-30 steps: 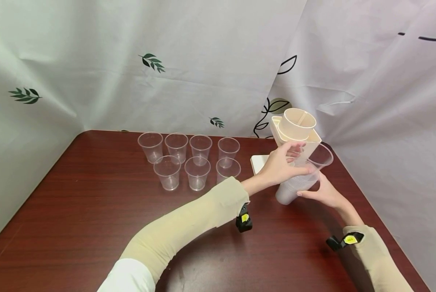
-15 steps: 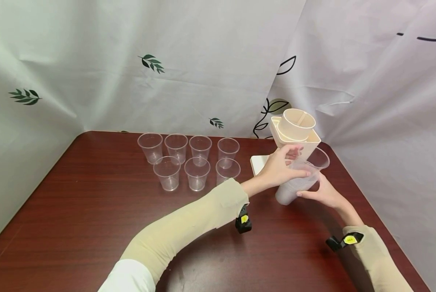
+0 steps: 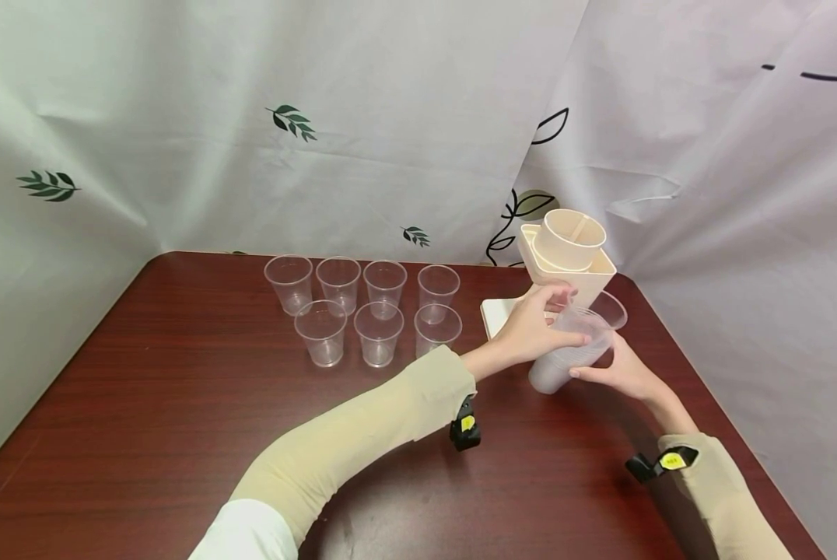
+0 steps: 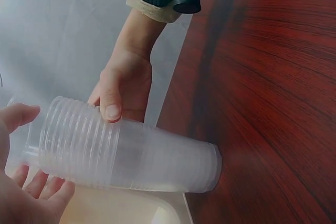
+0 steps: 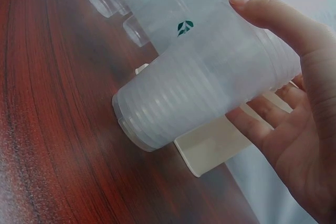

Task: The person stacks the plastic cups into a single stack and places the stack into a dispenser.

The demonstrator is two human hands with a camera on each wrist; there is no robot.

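Observation:
A stack of clear plastic cups [image 3: 557,365] leans with its base low over the table at the right in the head view. My right hand [image 3: 627,369] grips the stack's side, thumb on one side and fingers on the other. At the mouth end, my left hand [image 3: 533,325] holds the top cup [image 4: 32,142], which sticks out past the nested rims; thumb and fingertips lie on opposite sides of it. The right wrist view shows the stack's base [image 5: 142,135] and my right thumb across its wall.
Behind the hands stands a cream-coloured stand [image 3: 578,276] with a round ring [image 3: 571,241] on top and a flat white base [image 3: 495,315]. Several single clear cups [image 3: 379,334] stand upright in two rows left of it. A patterned curtain [image 3: 362,155] hangs behind the table [image 3: 145,404].
The top cup's rim has come down and left, closer to the other rims. My left hand has shifted slightly the same way. My right hand and the stack have stayed put.

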